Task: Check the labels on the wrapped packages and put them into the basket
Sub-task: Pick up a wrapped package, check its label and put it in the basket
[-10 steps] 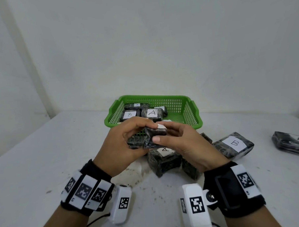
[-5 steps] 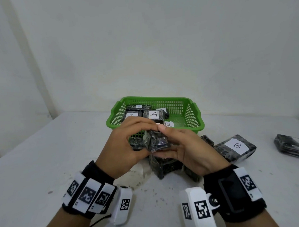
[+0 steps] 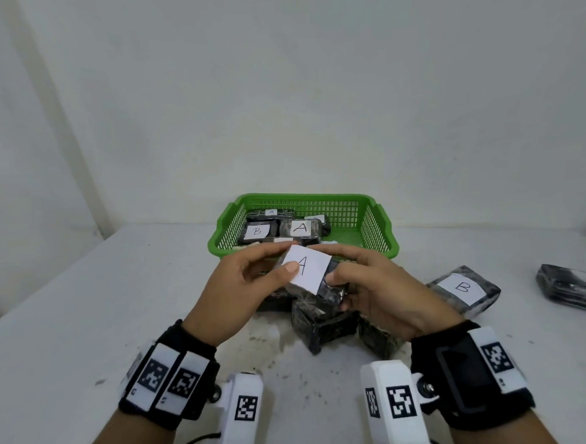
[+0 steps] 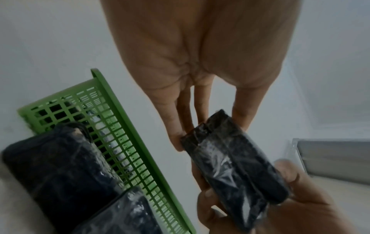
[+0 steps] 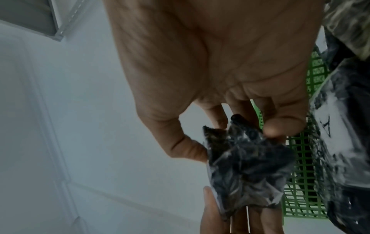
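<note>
Both hands hold one dark wrapped package (image 3: 316,284) just in front of the green basket (image 3: 382,228). Its white label, marked A, faces up toward me. My left hand (image 3: 253,277) pinches its left end, thumb on the label's edge. My right hand (image 3: 364,279) grips the right end. The left wrist view shows the package (image 4: 234,159) from below, pinched between my fingertips. In the right wrist view its crinkled end (image 5: 244,164) sits between thumb and fingers. The basket holds several packages labelled A and B.
More wrapped packages lie on the white table: a pile (image 3: 326,324) under my hands, one marked B (image 3: 464,290) to the right, another (image 3: 573,285) at the far right edge. A white wall stands close behind the basket.
The package has been turned over between my hands, so its A label now faces up; before, its dark wrapped side showed.
</note>
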